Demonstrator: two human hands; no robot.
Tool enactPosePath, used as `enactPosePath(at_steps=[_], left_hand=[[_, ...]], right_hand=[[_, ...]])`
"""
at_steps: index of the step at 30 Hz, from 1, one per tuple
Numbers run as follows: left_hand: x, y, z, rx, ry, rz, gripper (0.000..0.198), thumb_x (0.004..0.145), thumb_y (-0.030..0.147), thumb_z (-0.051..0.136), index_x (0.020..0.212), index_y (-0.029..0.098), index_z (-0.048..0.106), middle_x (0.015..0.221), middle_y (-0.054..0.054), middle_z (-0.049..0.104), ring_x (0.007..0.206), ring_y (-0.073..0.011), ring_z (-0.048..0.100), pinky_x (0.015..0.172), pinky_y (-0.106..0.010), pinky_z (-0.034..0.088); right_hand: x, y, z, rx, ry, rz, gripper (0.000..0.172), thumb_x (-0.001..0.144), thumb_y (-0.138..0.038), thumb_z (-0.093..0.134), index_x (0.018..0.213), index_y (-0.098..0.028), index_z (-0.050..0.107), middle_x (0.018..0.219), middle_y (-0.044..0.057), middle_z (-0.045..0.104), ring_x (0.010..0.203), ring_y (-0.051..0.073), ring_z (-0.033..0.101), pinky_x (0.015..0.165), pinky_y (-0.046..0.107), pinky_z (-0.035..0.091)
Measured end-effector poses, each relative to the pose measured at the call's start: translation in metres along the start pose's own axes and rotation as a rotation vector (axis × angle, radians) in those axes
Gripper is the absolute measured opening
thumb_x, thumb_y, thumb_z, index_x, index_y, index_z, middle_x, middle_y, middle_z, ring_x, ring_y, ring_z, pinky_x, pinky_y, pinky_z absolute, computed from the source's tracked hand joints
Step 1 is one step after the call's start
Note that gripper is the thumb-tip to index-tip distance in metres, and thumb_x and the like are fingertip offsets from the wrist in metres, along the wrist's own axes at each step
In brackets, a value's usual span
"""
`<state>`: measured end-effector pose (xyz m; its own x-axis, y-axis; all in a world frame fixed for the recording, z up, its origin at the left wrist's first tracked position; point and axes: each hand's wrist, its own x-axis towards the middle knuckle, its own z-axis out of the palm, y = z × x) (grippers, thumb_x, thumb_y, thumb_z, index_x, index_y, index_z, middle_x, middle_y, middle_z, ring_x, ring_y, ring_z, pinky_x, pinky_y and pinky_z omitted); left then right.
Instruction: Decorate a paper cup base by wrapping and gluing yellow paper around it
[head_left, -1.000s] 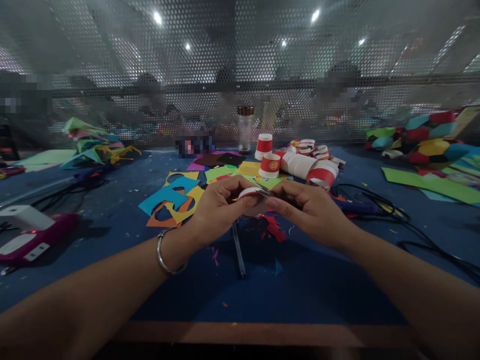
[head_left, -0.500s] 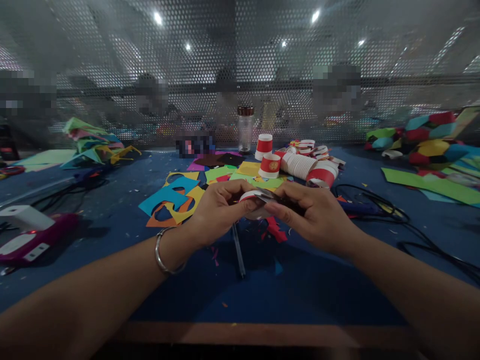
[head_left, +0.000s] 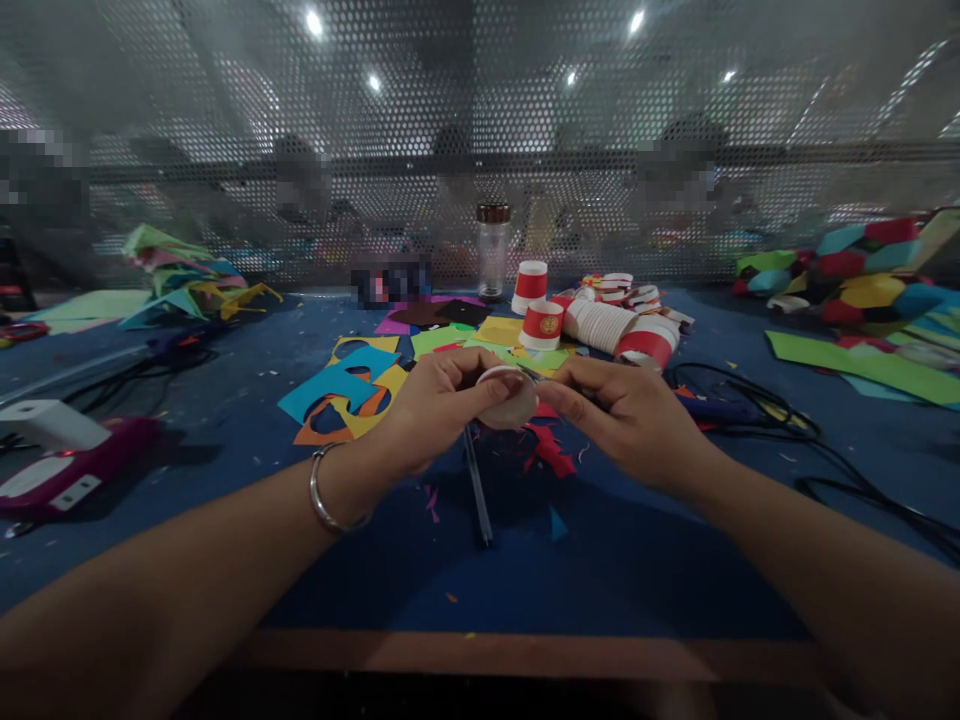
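Note:
My left hand (head_left: 439, 405) is closed round a small red and white paper cup (head_left: 510, 398), held on its side above the blue table (head_left: 225, 480). My right hand (head_left: 626, 415) is closed on a pair of scissors (head_left: 536, 377) whose blades meet the cup's rim. Red paper scraps (head_left: 551, 452) lie on the table just under the hands. A dark pen (head_left: 477, 495) lies below my left hand, pointing towards me.
Cut coloured paper sheets (head_left: 349, 390) lie left of the hands. Paper cups (head_left: 541, 325) and a lying stack of cups (head_left: 622, 335) stand behind, with a clear bottle (head_left: 492, 253). Black cables (head_left: 780, 425) run at right. A purple device (head_left: 71, 470) sits far left. A perforated screen (head_left: 480, 150) closes the back.
The cup has turned in my left hand so its white base faces me more. Both hands have shifted slightly; the scissors stay at the cup's rim.

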<state>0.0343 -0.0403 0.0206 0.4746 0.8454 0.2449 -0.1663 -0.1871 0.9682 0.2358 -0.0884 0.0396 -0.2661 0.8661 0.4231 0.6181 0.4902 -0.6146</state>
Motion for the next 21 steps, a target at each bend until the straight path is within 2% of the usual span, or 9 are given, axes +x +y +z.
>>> enactPosePath(at_steps=[6, 10, 14, 18, 21], left_hand=[[0.0028, 0.0022, 0.001, -0.2, 0.066, -0.202, 0.015, 0.075, 0.025, 0.083, 0.079, 0.016, 0.071, 0.081, -0.001, 0.071, 0.072, -0.0119, 0.064, 0.063, -0.023, 0.053], [0.0053, 0.0053, 0.0035, -0.318, 0.089, -0.284, 0.007, 0.081, 0.023, 0.076, 0.081, 0.016, 0.075, 0.084, -0.004, 0.073, 0.077, -0.0157, 0.067, 0.065, -0.026, 0.059], [0.0058, 0.0093, 0.0051, -0.375, 0.106, -0.336, 0.011, 0.087, 0.018, 0.068, 0.087, 0.012, 0.078, 0.088, -0.008, 0.076, 0.08, -0.0175, 0.07, 0.065, -0.027, 0.061], [0.0052, 0.0085, 0.0013, -0.371, 0.043, -0.366, 0.012, 0.085, 0.021, 0.077, 0.093, 0.013, 0.079, 0.09, -0.008, 0.076, 0.082, -0.0182, 0.07, 0.071, -0.031, 0.063], [0.0053, 0.0045, -0.003, -0.349, 0.026, -0.362, 0.019, 0.079, 0.028, 0.086, 0.091, 0.015, 0.079, 0.087, -0.006, 0.075, 0.075, -0.0147, 0.067, 0.064, -0.025, 0.057]], right_hand=[[0.0069, 0.0064, -0.0008, 0.138, -0.004, 0.155, 0.062, 0.088, -0.08, 0.057, 0.067, -0.022, 0.05, 0.058, -0.006, 0.037, 0.052, 0.009, 0.031, 0.048, 0.028, 0.021], [0.0081, 0.0098, 0.0022, 0.311, -0.017, 0.264, 0.061, 0.083, -0.08, 0.063, 0.069, -0.022, 0.05, 0.058, -0.009, 0.031, 0.051, 0.008, 0.025, 0.048, 0.028, 0.017], [0.0076, 0.009, 0.0038, 0.406, -0.035, 0.306, 0.059, 0.082, -0.077, 0.068, 0.07, -0.022, 0.051, 0.059, -0.01, 0.03, 0.051, 0.007, 0.023, 0.047, 0.027, 0.015], [0.0072, 0.0087, 0.0043, 0.472, -0.041, 0.347, 0.057, 0.08, -0.074, 0.072, 0.07, -0.022, 0.052, 0.057, -0.01, 0.03, 0.049, 0.006, 0.022, 0.045, 0.026, 0.014], [0.0076, 0.0084, 0.005, 0.537, -0.005, 0.352, 0.056, 0.077, -0.071, 0.077, 0.07, -0.021, 0.053, 0.058, -0.01, 0.032, 0.049, 0.006, 0.02, 0.043, 0.025, 0.012]])
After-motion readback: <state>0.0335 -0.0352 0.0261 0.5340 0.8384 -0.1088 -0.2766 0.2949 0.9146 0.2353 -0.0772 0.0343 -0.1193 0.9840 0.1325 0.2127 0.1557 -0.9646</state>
